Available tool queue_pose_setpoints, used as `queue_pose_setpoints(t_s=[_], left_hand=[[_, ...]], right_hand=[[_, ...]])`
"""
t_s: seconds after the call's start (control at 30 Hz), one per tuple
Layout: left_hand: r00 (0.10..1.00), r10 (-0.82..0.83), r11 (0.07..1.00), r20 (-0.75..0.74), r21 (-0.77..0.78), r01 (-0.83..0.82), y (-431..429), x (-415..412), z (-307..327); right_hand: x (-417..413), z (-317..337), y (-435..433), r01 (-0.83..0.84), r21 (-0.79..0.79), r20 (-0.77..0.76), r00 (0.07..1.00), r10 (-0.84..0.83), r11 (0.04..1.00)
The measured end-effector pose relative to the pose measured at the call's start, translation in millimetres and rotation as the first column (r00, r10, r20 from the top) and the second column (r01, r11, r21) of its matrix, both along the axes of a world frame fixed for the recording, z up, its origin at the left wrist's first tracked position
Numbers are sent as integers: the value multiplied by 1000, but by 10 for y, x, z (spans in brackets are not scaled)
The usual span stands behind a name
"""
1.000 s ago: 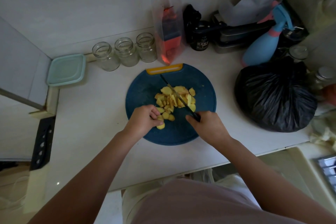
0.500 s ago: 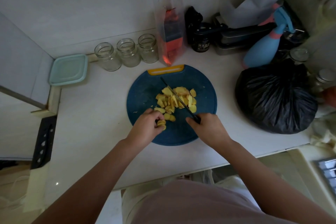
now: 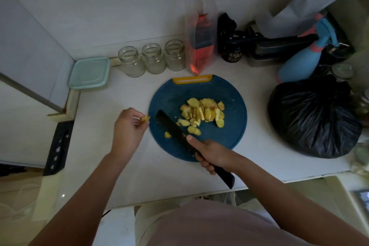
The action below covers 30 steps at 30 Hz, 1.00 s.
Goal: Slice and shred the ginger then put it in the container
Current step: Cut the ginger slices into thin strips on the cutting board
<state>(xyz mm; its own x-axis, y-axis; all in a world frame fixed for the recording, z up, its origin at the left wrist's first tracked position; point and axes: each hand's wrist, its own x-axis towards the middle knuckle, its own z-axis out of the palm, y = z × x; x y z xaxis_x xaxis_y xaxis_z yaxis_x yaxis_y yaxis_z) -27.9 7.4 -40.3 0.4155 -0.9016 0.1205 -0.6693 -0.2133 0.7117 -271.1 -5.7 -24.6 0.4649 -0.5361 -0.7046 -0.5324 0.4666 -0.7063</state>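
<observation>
A pile of yellow ginger slices (image 3: 202, 113) lies on the round blue cutting board (image 3: 229, 132), which has a yellow handle slot at its far edge. My left hand (image 3: 128, 128) is lifted just left of the board and pinches a small ginger piece (image 3: 144, 119) between its fingertips. My right hand (image 3: 211, 154) grips the black knife (image 3: 171, 129) by its handle; the dark blade lies flat over the board's left part, pointing up-left. A pale green lidded container (image 3: 89, 73) sits at the far left of the counter.
Three glass jars (image 3: 152, 59) stand in a row behind the board, beside a clear bag with red contents (image 3: 201, 50). A full black plastic bag (image 3: 313, 118) sits to the right, with a blue spray bottle (image 3: 303, 62) and dark boxes behind it. A black knife holder (image 3: 59, 146) sits at the counter's left edge.
My left hand left the ginger pile and moved off the board to the left, carrying a small piece. The knife swung from the pile to lie flat over the board's left side.
</observation>
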Motion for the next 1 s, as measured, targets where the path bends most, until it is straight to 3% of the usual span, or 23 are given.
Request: queue_pose_setpoints(t_s=[0.23,0.47,0.57,0.67,1.0], left_hand=[[998,-61,996,-25,-66,59,76,-30,-151],[972,-231,970,43,-66,233,7,-294,-286],[948,-284,953,141,-62,295,-8,-388,-348],[941,-314,946,124,-48,321,32,-448,-417],[974,-223,974,27,-26,224,90,-514,-435]], right_hand=[[125,-120,18,-91,60,-51,994,94,994],[-105,-132,-189,133,-40,-121,983,-137,990],[-125,-144,-232,173,-116,-177,965,-192,978],[-75,-155,-214,194,-182,-196,953,-229,964],[83,-144,-68,-39,-388,-251,966,-65,921]])
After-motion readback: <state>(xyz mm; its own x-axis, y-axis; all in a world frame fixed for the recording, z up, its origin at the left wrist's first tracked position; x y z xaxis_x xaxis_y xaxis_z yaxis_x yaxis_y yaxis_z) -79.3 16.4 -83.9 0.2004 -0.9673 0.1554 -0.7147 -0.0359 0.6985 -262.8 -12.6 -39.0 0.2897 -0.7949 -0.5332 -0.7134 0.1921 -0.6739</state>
